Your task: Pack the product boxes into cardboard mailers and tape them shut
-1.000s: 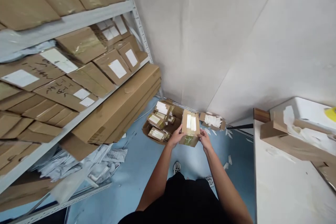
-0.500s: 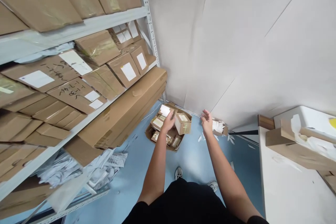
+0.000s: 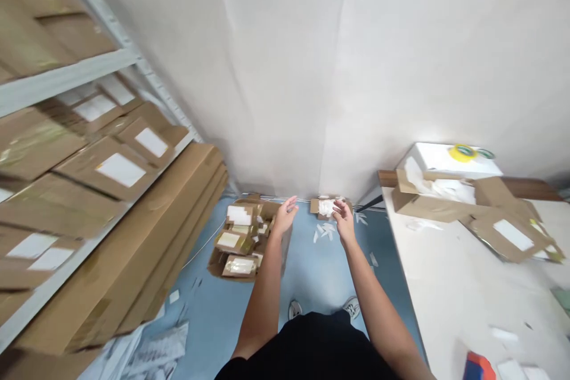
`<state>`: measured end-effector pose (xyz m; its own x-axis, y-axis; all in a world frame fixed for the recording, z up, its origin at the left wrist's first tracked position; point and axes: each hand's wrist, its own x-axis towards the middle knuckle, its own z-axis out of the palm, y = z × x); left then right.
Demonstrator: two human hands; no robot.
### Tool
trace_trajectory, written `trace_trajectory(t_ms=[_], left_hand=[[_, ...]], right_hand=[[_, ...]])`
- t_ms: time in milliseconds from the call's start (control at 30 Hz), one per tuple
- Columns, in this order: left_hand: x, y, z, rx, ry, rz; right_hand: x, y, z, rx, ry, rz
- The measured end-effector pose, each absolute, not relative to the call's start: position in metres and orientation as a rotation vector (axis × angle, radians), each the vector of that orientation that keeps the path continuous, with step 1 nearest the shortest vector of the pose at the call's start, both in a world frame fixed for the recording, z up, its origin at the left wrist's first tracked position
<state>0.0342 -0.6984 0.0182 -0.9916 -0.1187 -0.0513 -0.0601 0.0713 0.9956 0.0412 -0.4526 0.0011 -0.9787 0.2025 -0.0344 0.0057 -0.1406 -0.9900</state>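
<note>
Taped boxes (image 3: 229, 240) sit in the large carton (image 3: 215, 262) on the floor (image 3: 312, 276); probably stiff, fairly light, slick along the tape, so grip opposite cardboard sides. Your hands are apart, fingers loosely curled around nothing: left hand (image 3: 285, 215) nearest the carton, right hand (image 3: 344, 222) nearest the scrap box (image 3: 314, 206).

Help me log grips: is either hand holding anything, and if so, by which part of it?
Nothing is held: the left hand and the right hand are both open, apart from each other.
</note>
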Motion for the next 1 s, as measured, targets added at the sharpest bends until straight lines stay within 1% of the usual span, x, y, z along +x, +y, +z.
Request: trace_trajectory(t_ms=[267,533,733,1000], left_hand=[[-0.034,-0.482,0.049,-0.291,-2.391,-2.205],[-0.035,-0.258,0.067,-0.790,-2.506,-2.300],[-0.021,-0.134,0.064,-1.184,-2.502,-2.422],[-0.012,-0.016,0.048,-1.664,-2.547,-2.496]], right_hand=[[0.039,-0.262,0.024,-0.433,-1.797,2.044],[0.085,-0.091,0.044,-0.674,-1.580,1.862],[0.127,-0.012,0.055,-0.842,-1.433,1.740],[0.167,0.062,0.047,-1.042,-1.229,1.465]])
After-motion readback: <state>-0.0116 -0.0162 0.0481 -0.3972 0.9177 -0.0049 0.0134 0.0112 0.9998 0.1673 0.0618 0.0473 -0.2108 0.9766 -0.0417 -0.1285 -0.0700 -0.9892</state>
